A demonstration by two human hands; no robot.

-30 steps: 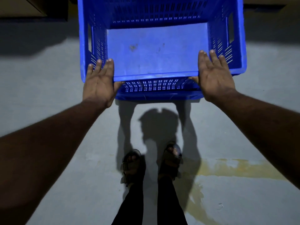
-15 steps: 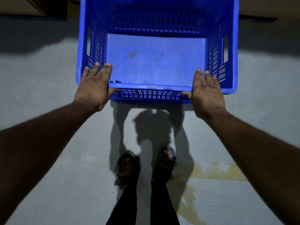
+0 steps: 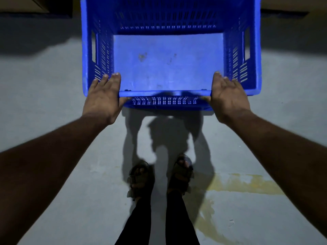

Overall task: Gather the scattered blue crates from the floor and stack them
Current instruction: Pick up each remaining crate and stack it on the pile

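A large blue crate [image 3: 168, 64] with slotted walls and an empty, slightly stained bottom fills the upper middle of the head view, open side up. My left hand [image 3: 103, 98] grips its near rim at the left corner, fingers over the edge and thumb underneath. My right hand [image 3: 228, 96] holds the same rim at the right corner in the same way. The crate's far end runs out of the top of the frame. Whether it rests on the floor or hangs above it I cannot tell.
Grey concrete floor [image 3: 53, 106] spreads all around, with a yellowish stain [image 3: 244, 184] at the lower right. My sandalled feet [image 3: 159, 175] stand just behind the crate. Brown cardboard boxes [image 3: 23, 4] sit in the dark along the top edge.
The crate and both hands have come lower in the view and nearer to my feet. The grip on the near rim is unchanged.
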